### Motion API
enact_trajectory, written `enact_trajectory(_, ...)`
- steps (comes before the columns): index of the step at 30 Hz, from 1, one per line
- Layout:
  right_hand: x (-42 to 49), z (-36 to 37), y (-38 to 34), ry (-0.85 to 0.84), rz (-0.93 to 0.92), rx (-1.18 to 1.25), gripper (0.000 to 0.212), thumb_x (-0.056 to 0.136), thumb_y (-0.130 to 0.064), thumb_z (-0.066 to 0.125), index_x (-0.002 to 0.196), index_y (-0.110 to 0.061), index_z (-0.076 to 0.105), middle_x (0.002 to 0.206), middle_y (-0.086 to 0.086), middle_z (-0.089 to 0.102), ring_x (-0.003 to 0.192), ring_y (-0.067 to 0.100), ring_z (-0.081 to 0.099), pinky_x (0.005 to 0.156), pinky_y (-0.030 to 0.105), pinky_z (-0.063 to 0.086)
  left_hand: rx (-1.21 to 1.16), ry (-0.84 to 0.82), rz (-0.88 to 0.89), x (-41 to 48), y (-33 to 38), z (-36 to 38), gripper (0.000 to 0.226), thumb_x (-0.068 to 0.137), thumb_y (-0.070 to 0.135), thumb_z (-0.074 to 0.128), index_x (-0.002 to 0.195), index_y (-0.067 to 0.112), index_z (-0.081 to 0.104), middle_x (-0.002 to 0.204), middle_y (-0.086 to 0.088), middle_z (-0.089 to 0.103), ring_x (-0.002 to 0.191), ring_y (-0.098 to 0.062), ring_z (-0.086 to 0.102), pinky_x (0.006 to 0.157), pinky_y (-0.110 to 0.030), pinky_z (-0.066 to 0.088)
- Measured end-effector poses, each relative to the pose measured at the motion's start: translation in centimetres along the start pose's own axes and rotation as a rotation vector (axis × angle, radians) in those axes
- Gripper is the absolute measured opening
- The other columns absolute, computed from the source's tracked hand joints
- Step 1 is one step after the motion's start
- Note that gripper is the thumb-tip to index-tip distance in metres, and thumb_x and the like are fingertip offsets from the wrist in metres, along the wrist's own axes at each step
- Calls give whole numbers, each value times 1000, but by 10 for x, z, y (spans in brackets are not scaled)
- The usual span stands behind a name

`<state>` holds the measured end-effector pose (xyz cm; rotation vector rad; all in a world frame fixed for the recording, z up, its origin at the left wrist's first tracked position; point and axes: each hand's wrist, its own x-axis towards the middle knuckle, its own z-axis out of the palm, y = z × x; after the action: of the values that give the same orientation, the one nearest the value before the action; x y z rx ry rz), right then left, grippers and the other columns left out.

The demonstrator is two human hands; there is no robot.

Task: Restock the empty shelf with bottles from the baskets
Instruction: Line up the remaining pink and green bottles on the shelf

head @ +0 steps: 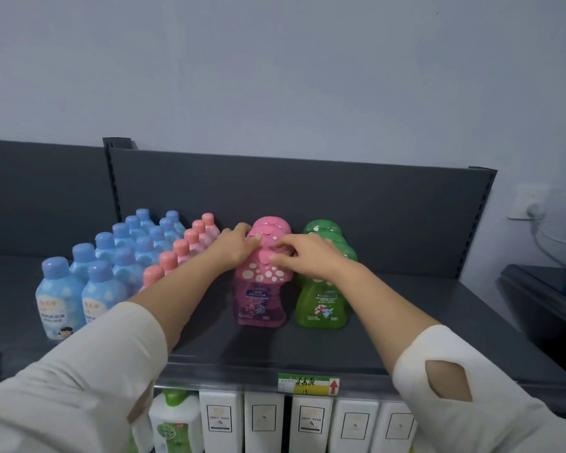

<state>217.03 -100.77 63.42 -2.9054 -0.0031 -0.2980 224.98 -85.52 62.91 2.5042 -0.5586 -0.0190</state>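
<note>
The shelf (406, 308) is a dark grey deck with a raised back panel, and the stock on it runs in files from the near edge to the far panel, one product per file, so each front label faces the aisle. The right part of the deck is still bare, so the restocking looks partly done. No baskets are in view.

At the far left stand the blue bottles (59, 299), several files deep. Just right of them runs a single file of pink-capped bottles (180, 248), mostly hidden behind the left forearm.

In the middle stands the pink file (258, 302), mushroom-capped bottles one behind another, and just right of it the green file (321, 305) of the same shape.

Both arms reach over the near edge to the pink caps. The left hand (234, 246) rests its fingers against the left side of the caps; the right hand (304, 256) lays spread fingers across their tops and right side. Neither hand is clamped shut on a bottle; they bracket the file between them, probably to square it and press it back.
</note>
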Motion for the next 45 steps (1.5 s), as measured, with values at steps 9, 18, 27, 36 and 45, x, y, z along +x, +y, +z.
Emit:
enact_trajectory(9, 32, 1, 4, 10, 102, -48, 33, 92, -38, 55, 120, -20, 60, 117, 3, 64, 108, 24, 59, 88, 40, 50, -47, -66, -21, 7, -7, -3, 46, 99, 35, 41, 131, 3, 49, 134, -14, 52, 123, -30, 49, 102, -33, 36)
enact_trajectory(18, 62, 7, 6, -97, 98, -30, 42, 86, -37, 66, 123, -18, 61, 121, 5, 62, 107, 24, 59, 94, 40, 49, 35, -15, 119, 22, -15, -10, 20, 89, 25, 59, 97, 12, 72, 96, -8, 70, 86, -23, 60, 85, -34, 49)
enact_trajectory(27, 64, -9, 13, -66, 115, 67, 29, 87, -42, 64, 107, -22, 70, 110, -1, 67, 104, 18, 59, 93, 36, 48, 56, -1, 200, 33, -11, -15, 26, 92, 24, 55, 110, 10, 67, 108, -9, 68, 102, -27, 62, 90, -34, 49)
enact_trajectory(36, 61, -3, -19, 143, 133, -177, 35, 93, -46, 50, 121, -28, 60, 119, -4, 64, 113, 22, 56, 91, 40, 42, 372, 62, 308, 40, -32, -38, 14, 87, 38, 48, 97, 34, 59, 109, 4, 62, 103, -26, 57, 80, -35, 45)
enact_trajectory(45, 30, 9, -116, 344, -125, -290, 35, 95, -48, 45, 118, -26, 59, 118, 0, 58, 114, 27, 50, 87, 40, 40, 603, 349, 296, -55, -74, -95, 29, 94, 35, 45, 115, 24, 60, 117, -3, 57, 114, -26, 48, 89, -36, 38)
